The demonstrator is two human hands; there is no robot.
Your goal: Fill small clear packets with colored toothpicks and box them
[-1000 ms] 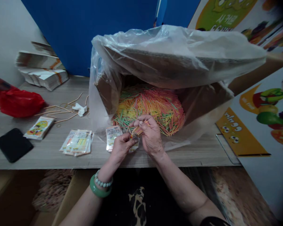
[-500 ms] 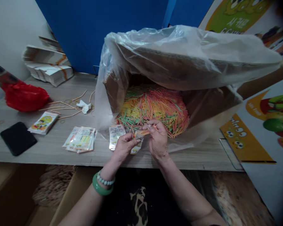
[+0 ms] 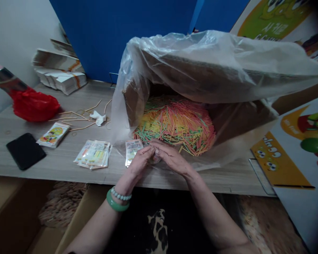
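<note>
My left hand [image 3: 141,159] is closed on a small clear packet [image 3: 156,157], mostly covered by my fingers. Against the packet's other side rests my right hand [image 3: 171,157], its fingers pressed together and their tips meeting my left fingertips. Just behind both hands, thin pink, yellow, green and orange sticks [image 3: 175,123] fill a box lined with clear plastic [image 3: 119,116]. A small stack of printed packets [image 3: 132,150] lies beside my left hand, partly hidden by it. Farther left is another pile of clear packets [image 3: 94,154] with coloured sticks inside.
On the left of the table [image 3: 159,180] are a black phone [image 3: 25,151], a printed pack [image 3: 53,134], a red plastic bag [image 3: 35,104], loose beige sticks [image 3: 87,126], a crumpled white tissue [image 3: 98,118] and stacked white cards [image 3: 62,80]. Printed cartons [image 3: 283,158] stand at right.
My right hand has gone from pinching orange sticks at the packet's opening to lying flatter against the packet. The orange sticks are now hidden. The view has shifted slightly.
</note>
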